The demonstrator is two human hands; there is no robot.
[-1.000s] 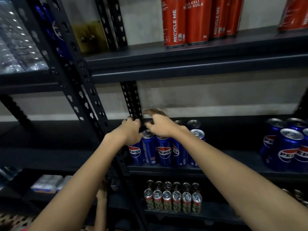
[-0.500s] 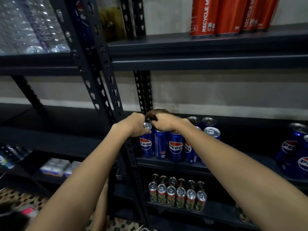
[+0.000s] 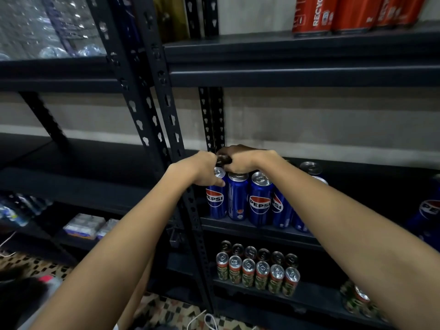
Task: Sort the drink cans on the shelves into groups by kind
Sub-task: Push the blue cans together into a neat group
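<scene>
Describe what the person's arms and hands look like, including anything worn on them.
Both forearms are bare as far as the frame shows: no sleeves, no gloves. The left hand and right hand show no watch, bracelet or ring on their visible parts. Fingertips are hidden among the can tops, so nails cannot be judged.

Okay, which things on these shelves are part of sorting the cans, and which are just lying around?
Part of the job:
blue Pepsi cans
red tall cans
small green-and-red cans
left hand
right hand

Just lying about:
wrapped white packs
clear plastic bottles
</scene>
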